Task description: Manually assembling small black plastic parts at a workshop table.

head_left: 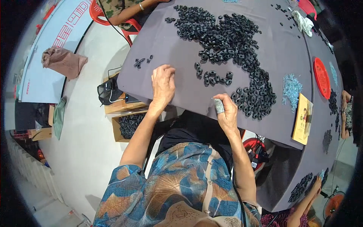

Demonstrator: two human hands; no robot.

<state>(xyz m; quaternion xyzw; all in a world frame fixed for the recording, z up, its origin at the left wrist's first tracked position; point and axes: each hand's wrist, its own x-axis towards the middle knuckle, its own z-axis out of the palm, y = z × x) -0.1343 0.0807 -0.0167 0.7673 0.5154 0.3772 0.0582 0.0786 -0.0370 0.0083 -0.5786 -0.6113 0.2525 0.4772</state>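
My left hand is over the near left part of the grey-covered table, fingers curled together; whatever is inside them is hidden. Near the table's front edge, my right hand is closed in a pinch, with a grey wrap around one digit. What it pinches is too small to make out. Beyond the hands lie several loose black plastic parts, small and with holes. A big pile of the same black parts spreads from the far side down to the right of my right hand. A few black pieces lie left of my left hand.
Right of the pile are small clear-blue pieces, a yellow booklet and a red tray. A box of black parts stands on the floor at left. Other people's hands work at the table's far right.
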